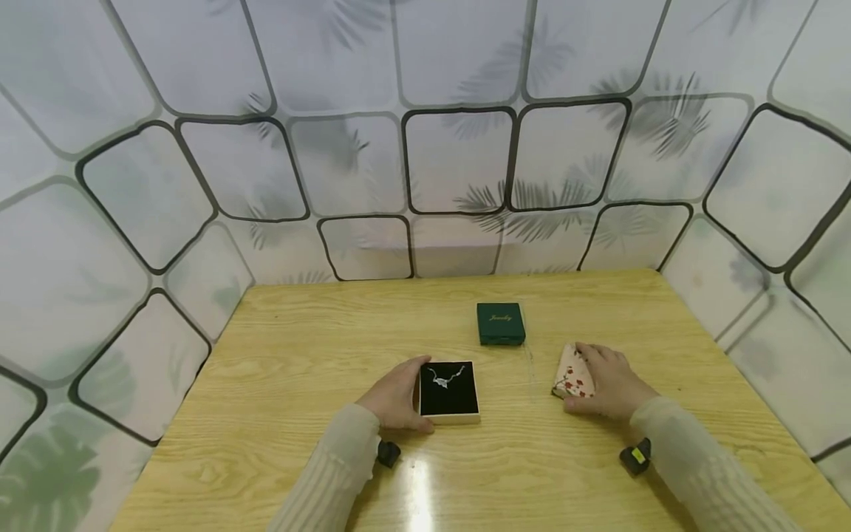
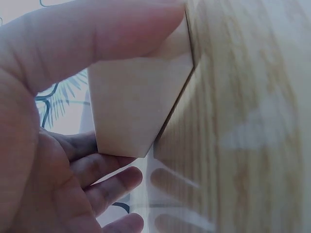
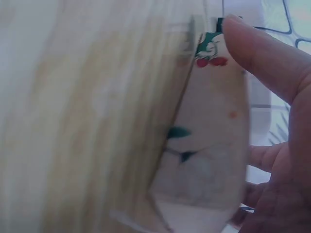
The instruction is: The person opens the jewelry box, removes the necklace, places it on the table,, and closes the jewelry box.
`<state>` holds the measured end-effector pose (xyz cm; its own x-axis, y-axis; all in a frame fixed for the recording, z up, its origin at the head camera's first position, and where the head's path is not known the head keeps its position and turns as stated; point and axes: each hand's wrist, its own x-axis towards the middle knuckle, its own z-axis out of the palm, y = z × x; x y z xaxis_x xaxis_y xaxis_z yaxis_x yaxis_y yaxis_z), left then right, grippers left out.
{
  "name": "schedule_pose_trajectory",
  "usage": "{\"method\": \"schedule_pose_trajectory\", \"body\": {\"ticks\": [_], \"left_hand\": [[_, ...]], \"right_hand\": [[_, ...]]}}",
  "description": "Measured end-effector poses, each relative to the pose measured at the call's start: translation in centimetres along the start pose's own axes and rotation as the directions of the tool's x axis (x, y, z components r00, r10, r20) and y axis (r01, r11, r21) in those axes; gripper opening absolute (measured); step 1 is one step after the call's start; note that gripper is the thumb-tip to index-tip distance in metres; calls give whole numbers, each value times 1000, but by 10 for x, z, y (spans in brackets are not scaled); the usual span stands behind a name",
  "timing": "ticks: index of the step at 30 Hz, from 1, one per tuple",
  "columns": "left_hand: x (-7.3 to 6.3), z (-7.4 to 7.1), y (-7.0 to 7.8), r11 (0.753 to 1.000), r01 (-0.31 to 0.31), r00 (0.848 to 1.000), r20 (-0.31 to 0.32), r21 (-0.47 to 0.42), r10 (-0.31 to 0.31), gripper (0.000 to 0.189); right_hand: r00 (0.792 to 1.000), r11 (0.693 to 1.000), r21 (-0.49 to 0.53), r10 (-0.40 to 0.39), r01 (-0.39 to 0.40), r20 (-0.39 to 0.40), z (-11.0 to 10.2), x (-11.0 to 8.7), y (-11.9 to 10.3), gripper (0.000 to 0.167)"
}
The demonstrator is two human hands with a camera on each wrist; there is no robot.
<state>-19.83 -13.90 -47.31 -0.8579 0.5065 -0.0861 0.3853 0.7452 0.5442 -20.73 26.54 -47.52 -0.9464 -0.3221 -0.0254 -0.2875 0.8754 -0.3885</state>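
On the table my left hand [image 1: 399,395] grips an open square jewelry box [image 1: 448,419] by its left side, thumb near the front corner and fingers at the far corner. A silver necklace [image 1: 442,381] with a pendant lies on the black pad [image 1: 449,400] inside. The box's plain cream side wall [image 2: 136,104] shows in the left wrist view. To the right, my right hand [image 1: 608,380] holds a cream box lid [image 1: 573,375] printed with red flowers, thumb at its near end and fingers at its far end. The palm hides its right part.
Behind the two hands stands a closed dark green jewelry box [image 1: 501,324] with gold lettering. A thin clear plastic piece [image 1: 530,362] lies beside it. Patterned curtains [image 1: 459,162] enclose the back and sides of the wooden table [image 1: 299,347].
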Motion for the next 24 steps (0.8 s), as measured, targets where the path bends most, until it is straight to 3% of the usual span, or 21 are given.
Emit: {"method": "schedule_pose_trajectory", "body": {"ticks": [8,14,18,24], "left_hand": [[1,0,-1,1000,-3,1000,1,-2,3,116],[1,-1,-2,1000,5,1000,8,-2,-5,116],[1,-1,-2,1000,-1,1000,5,-3,1,115],[1,-1,0,1000,-5,1000,5,-2,5,115]], "right_hand": [[995,997,-44,-64,60,-81,-11,5,-22,95],[995,994,58,-92,95,-48,-16,16,-48,88],[988,979,131,-154,154,-13,-13,30,-68,72],[958,954,105,-285,281,26,2,55,-102,49]]}}
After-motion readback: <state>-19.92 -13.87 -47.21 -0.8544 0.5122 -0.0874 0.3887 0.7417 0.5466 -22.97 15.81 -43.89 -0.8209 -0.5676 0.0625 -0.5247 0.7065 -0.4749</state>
